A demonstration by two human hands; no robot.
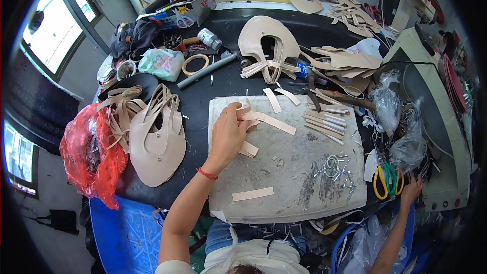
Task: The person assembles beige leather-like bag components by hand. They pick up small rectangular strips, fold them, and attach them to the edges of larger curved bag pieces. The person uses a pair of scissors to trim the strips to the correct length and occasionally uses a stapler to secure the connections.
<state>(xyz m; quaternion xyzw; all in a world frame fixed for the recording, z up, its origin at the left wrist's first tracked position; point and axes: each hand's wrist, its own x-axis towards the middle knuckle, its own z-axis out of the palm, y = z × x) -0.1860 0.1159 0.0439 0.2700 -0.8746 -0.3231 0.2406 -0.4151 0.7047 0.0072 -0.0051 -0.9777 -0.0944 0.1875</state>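
My left hand [228,134] rests on a grey stone slab [294,193] and pinches a small stack of beige leather strips [252,119]; one longer strip sticks out to the right. More strips [248,149] lie under the palm. A red band circles that wrist. My right hand [412,189] reaches out low at the right edge of the table, fingers spread, next to yellow and green handled scissors [386,178]. It holds nothing that I can see. A single loose strip [252,194] lies near the slab's front.
Beige cut shoe uppers [157,144] lie left of the slab beside a red plastic bag [91,157]. Small metal rings and buckles [332,168] are scattered on the slab. More uppers [266,45], a tape roll [196,64], clear bags [390,101] and tools crowd the black table. Another person sits across the table.
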